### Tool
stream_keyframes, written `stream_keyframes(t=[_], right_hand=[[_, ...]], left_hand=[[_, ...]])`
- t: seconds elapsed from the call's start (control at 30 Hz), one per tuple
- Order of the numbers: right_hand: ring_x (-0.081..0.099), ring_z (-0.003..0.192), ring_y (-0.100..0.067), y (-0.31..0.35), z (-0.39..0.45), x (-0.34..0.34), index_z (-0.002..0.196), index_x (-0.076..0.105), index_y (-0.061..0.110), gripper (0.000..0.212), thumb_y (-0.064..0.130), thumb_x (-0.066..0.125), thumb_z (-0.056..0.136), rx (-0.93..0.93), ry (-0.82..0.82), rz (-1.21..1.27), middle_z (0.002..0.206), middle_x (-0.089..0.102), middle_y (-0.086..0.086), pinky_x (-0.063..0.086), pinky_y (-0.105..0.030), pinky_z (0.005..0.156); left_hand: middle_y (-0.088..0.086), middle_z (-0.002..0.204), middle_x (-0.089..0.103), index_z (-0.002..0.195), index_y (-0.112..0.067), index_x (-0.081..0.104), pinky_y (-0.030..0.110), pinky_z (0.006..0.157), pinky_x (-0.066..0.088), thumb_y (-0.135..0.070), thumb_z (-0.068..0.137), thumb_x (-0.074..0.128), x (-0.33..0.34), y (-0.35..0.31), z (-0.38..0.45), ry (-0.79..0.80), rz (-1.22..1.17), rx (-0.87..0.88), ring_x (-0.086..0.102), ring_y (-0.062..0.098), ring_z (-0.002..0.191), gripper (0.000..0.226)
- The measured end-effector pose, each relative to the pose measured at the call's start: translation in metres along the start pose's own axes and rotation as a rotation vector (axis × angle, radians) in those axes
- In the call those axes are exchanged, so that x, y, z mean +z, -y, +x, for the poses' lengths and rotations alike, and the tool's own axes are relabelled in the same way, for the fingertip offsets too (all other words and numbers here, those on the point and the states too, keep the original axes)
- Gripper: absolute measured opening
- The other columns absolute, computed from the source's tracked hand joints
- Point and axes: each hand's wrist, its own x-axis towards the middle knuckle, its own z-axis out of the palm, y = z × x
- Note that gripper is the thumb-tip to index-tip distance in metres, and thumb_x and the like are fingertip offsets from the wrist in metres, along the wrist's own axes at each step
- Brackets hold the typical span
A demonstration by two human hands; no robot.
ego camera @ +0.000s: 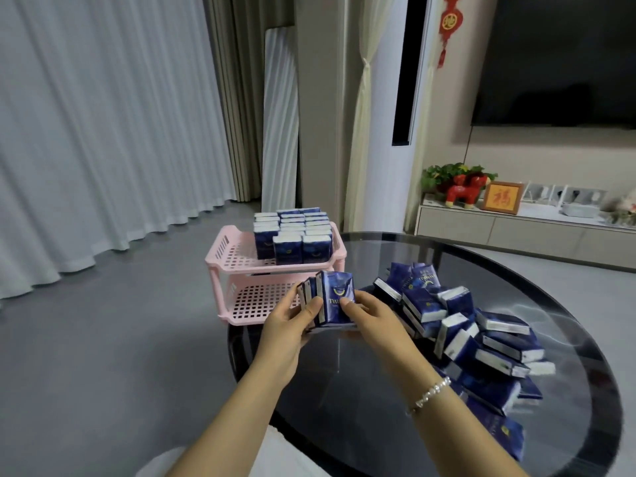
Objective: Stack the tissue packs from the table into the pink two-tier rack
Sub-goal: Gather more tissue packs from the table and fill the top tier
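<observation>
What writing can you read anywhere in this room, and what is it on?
"TWI", rest hidden by a thumb: on the held tissue packs.
"TWINKLE", probably, tilted and blurred: on a pack in the pile.
A gold character, unreadable: on the red hanging ornament.
A red character, blurred: in the framed picture.

My left hand [288,316] and my right hand [367,313] together clasp a small upright bundle of dark blue tissue packs [328,299] over the near-left edge of the round black glass table [344,373], thumbs pressed on the front pack; a pearl bead bracelet [433,391] circles my right wrist; just beyond the bundle stands the pink plastic two-tier rack [237,256], its upper tier holding rows of upright blue packs [296,235], its lower tier [261,299] showing bare grid; to the right a loose heap of blue tissue packs [475,332] sprawls across the glass; far right, a red toy horse [464,192] sits on a pale low cabinet [509,232].
</observation>
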Motion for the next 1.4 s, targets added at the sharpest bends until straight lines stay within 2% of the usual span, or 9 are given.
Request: stream_keyframes(t=[0.27,0.47,0.57,0.73,0.87,0.97,1.07,1.23,1.4], right_hand=[[0.070,0.089,-0.014,0.028,0.030,0.031,0.106,0.063,0.027,0.018,0.018,0.059,0.091,-0.081,0.089,0.049,0.092,0.074,0.003,0.058,-0.030,0.073],[0.069,0.092,-0.018,0.059,0.063,0.048,0.109,0.060,0.024,0.026,0.021,0.067,0.084,-0.136,0.202,-0.122,0.098,0.073,-0.003,0.055,-0.040,0.083],[0.067,0.091,-0.011,0.078,0.085,0.057,0.111,0.057,0.026,0.028,0.020,0.066,0.086,-0.154,0.307,-0.216,0.103,0.070,0.001,0.053,-0.029,0.080],[0.062,0.097,-0.006,0.111,0.125,0.070,0.137,0.041,0.021,0.053,0.022,0.062,0.088,-0.147,0.441,-0.412,0.115,0.063,0.000,0.051,-0.015,0.080],[0.061,0.085,0.007,0.123,0.156,0.080,0.129,0.046,0.023,0.039,0.018,0.058,0.091,-0.137,0.560,-0.550,0.103,0.063,0.010,0.047,-0.006,0.070],[0.058,0.095,-0.003,0.120,0.180,0.083,0.131,0.046,0.017,0.047,0.020,0.063,0.087,-0.130,0.550,-0.656,0.118,0.060,-0.002,0.046,-0.012,0.078],[0.053,0.106,-0.014,0.112,0.197,0.082,0.130,0.046,0.021,0.052,0.025,0.068,0.083,-0.154,0.521,-0.819,0.121,0.055,-0.001,0.042,-0.018,0.082],[0.036,0.122,-0.016,0.087,0.212,0.085,0.134,0.041,0.031,0.065,0.040,0.072,0.077,-0.257,0.398,-1.074,0.130,0.046,0.004,0.034,-0.031,0.100],[0.032,0.123,-0.020,0.066,0.217,0.091,0.131,0.043,0.025,0.071,0.047,0.074,0.071,-0.372,0.303,-1.242,0.133,0.043,0.003,0.031,-0.031,0.101]], left_hand=[[0.002,0.116,0.070,0.129,-0.022,0.054,0.039,0.094,0.051,-0.040,0.064,0.084,-0.030,-0.043,0.023,-0.010,0.147,0.059,0.067,0.019,0.106,0.074],[0.014,0.109,0.071,0.113,-0.010,0.064,0.051,0.101,0.046,-0.025,0.064,0.076,-0.058,-0.080,0.054,-0.001,0.211,0.035,0.065,0.032,0.106,0.053],[0.015,0.110,0.070,0.110,-0.011,0.065,0.050,0.102,0.045,-0.013,0.079,0.068,-0.071,-0.097,0.070,0.012,0.202,0.018,0.065,0.031,0.104,0.031],[0.017,0.112,0.067,0.115,-0.008,0.061,0.047,0.100,0.045,-0.006,0.089,0.059,-0.090,-0.113,0.099,0.054,0.205,-0.011,0.063,0.028,0.100,0.026],[0.012,0.106,0.067,0.118,-0.007,0.058,0.036,0.088,0.051,-0.004,0.091,0.056,-0.101,-0.120,0.121,0.055,0.240,-0.014,0.064,0.021,0.092,0.027],[0.012,0.115,0.067,0.117,-0.013,0.059,0.037,0.093,0.053,-0.005,0.088,0.061,-0.112,-0.121,0.137,0.069,0.360,-0.002,0.066,0.023,0.102,0.030],[-0.002,0.116,0.067,0.110,-0.031,0.060,0.038,0.098,0.050,-0.018,0.084,0.070,-0.124,-0.120,0.151,0.122,0.660,0.017,0.063,0.014,0.108,0.031],[-0.015,0.116,0.062,0.112,-0.046,0.050,0.037,0.100,0.049,-0.020,0.084,0.070,-0.131,-0.113,0.161,0.183,0.853,0.001,0.060,0.008,0.111,0.043],[-0.014,0.119,0.062,0.134,-0.038,0.045,0.015,0.083,0.047,-0.020,0.085,0.067,-0.126,-0.105,0.163,0.210,1.081,0.051,0.062,0.008,0.102,0.057]])
